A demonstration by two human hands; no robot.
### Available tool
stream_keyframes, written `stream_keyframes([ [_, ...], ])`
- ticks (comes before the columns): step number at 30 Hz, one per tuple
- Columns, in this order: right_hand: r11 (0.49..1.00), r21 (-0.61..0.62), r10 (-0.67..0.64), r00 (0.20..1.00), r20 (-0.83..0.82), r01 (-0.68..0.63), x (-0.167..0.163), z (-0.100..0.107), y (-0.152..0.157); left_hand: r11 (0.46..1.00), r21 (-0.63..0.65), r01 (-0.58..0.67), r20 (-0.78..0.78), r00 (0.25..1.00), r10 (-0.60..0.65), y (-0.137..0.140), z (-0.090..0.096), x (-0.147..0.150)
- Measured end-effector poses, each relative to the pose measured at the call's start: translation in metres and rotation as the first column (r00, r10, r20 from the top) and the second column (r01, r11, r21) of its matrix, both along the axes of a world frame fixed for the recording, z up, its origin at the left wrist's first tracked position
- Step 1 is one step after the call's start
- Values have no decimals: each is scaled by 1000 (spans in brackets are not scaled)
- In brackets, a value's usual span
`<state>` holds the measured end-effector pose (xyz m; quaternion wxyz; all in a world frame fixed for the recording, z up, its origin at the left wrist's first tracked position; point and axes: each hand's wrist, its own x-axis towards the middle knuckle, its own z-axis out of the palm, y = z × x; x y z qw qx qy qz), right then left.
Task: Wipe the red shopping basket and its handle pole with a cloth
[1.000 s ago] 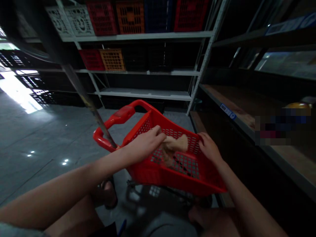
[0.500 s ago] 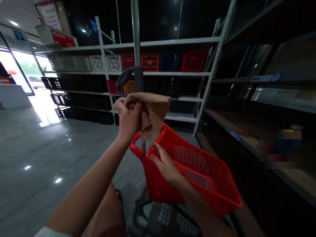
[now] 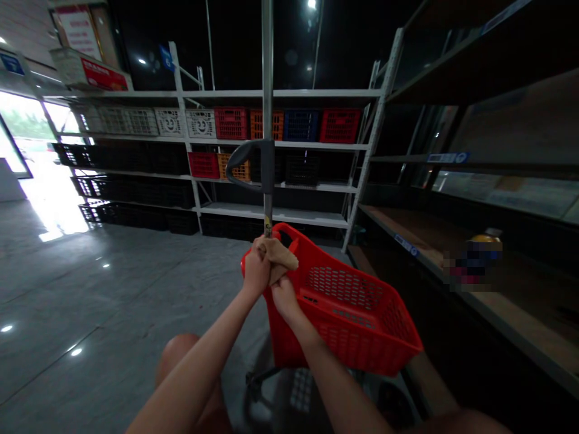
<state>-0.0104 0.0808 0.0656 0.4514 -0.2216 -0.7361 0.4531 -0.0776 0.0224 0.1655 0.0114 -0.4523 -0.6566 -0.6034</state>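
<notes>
My left hand (image 3: 257,270) is closed on a tan cloth (image 3: 281,256), pressed against the lower part of an upright metal pole (image 3: 268,90). A grey loop handle (image 3: 244,166) is fixed to the pole above it. Just below the cloth, my right hand (image 3: 284,296) has its fingers curled up by the pole and the cart's near end. What those fingers grip is hidden by the cloth and the hand. The red plastic shopping cart (image 3: 348,325) has perforated sides and stands right of the pole.
A white shelving rack (image 3: 316,93) ahead carries plastic crates, among them a red crate (image 3: 340,125) and a blue crate (image 3: 301,125). Along the right runs a wooden shelf (image 3: 529,319) with a blurred-out item on it. Grey floor (image 3: 113,313) spreads to the left.
My left hand has come down with the cloth from near the grey handle to the pole's lower part. My right hand has moved slightly left and down, beside it, and its fingers have curled in.
</notes>
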Motion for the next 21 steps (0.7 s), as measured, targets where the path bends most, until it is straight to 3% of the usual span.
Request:
stream_keyframes([
  [2, 996, -76, -55, 998, -34, 52, 9, 3, -1, 997, -16, 76, -48, 996, -76, 0, 14, -7],
  [7, 996, -74, 46, 991, -124, -56, 43, 13, -10, 958, 178, 223, -18, 975, -223, 21, 96, 3],
  [9, 993, -88, 63, 986, -157, -78, 57, 15, -13, 938, 201, 283, 23, 956, -294, 27, 113, 15],
  [11, 987, -123, 83, 981, -177, -105, 65, 15, -17, 925, 191, 329, 91, 932, -350, 25, 111, 25],
  [14, 981, -151, 91, 973, -212, -125, 66, 8, -23, 919, 98, 383, 186, 900, -395, 11, 84, 31],
  [17, 985, -149, 46, 959, -280, -91, 61, -3, -33, 923, -48, 382, 169, 914, -369, -10, 57, 26],
  [19, 987, -157, -13, 952, -307, -37, 60, -8, -43, 915, -105, 390, 122, 918, -377, -23, 54, 23],
  [21, 989, -146, -60, 955, -290, 18, 63, -8, -52, 887, -152, 437, 90, 899, -428, -30, 63, 24],
])
